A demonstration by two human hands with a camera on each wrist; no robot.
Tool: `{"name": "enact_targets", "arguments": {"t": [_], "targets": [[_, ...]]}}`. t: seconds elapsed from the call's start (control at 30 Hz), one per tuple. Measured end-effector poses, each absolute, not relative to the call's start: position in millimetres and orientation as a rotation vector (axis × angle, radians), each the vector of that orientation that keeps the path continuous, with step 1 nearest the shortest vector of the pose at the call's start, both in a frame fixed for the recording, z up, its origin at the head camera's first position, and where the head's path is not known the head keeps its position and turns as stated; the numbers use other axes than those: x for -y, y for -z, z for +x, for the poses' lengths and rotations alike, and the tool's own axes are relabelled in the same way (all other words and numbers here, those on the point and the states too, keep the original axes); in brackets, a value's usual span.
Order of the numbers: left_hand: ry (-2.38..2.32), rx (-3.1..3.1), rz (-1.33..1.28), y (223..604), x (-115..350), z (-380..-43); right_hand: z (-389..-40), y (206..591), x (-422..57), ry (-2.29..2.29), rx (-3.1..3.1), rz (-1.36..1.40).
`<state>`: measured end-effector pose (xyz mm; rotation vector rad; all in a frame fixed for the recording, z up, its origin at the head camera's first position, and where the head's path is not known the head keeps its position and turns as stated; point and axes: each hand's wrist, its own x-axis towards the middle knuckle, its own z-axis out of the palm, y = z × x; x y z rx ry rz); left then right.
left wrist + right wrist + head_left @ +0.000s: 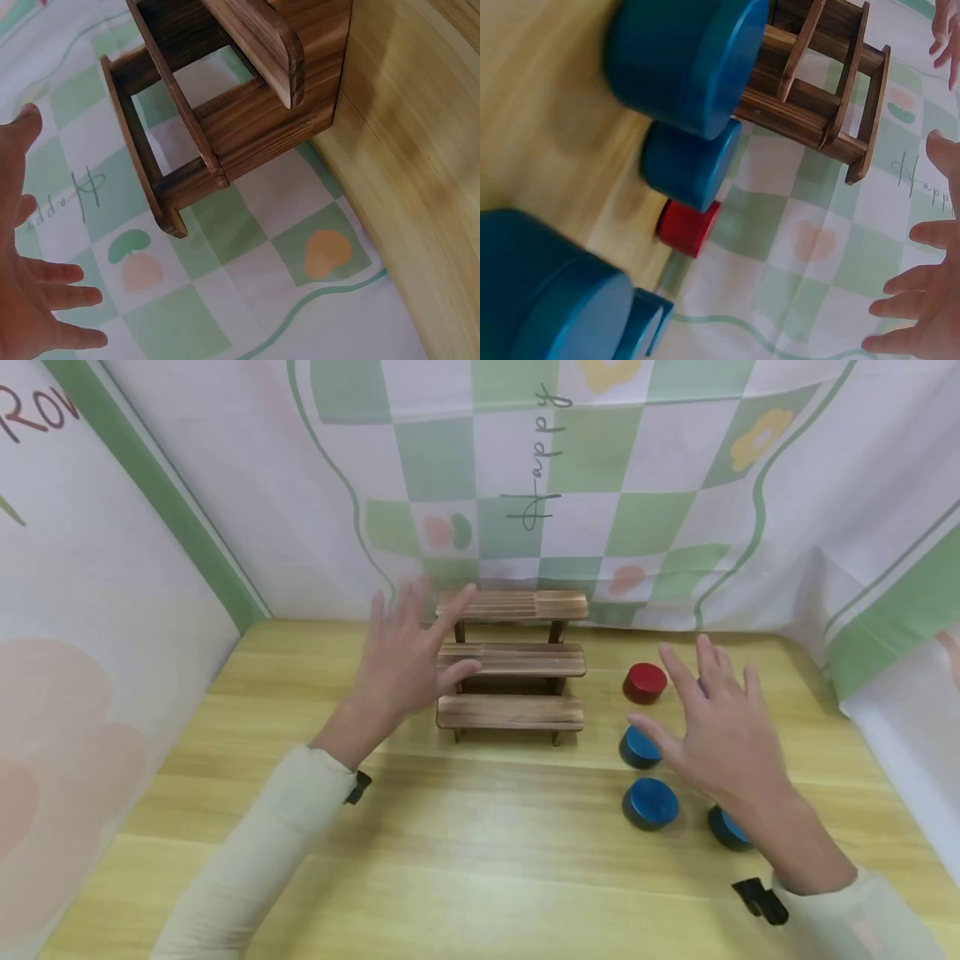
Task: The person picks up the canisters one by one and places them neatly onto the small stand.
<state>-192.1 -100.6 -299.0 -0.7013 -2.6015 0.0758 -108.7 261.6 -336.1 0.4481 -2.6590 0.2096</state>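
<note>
A brown wooden three-tier stand (510, 712) stands at the back middle of the table. My left hand (401, 664) hovers at its left side, fingers spread, holding nothing; in the head view its thumb and index finger overlap the stand's left end. My right hand (723, 735) is held above several short round containers, also with spread fingers and nothing in it. To its left are a red container (645, 683) and a blue container (651, 803). Another blue container (726, 828) is partly hidden beneath the right wrist, and something dark shows behind the right fingers.
The light wooden table (465, 868) meets a hanging cloth (577, 452) with green and white checks directly behind the stand. White panels with green bands flank the table on both sides. Black wrist mounts (760, 902) show at the sleeves.
</note>
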Motion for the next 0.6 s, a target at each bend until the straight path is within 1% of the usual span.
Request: {"name": "enact_targets", "arguments": {"t": [0.23, 0.43, 0.6], "targets": [[0.114, 2.713, -0.662, 299.4, 104.4, -199.7, -103.0, 346.1, -269.3, -0.287, 2.469, 0.475], [0.270, 2.714, -0.659, 303.4, 105.1, -207.9, -93.2, 353.2, -278.4, -0.339, 2.500, 0.424], [0.306, 2.677, -0.680, 307.1, 105.1, -214.0, -83.6, 357.8, -287.1, -0.372, 2.620, 0.375]]}}
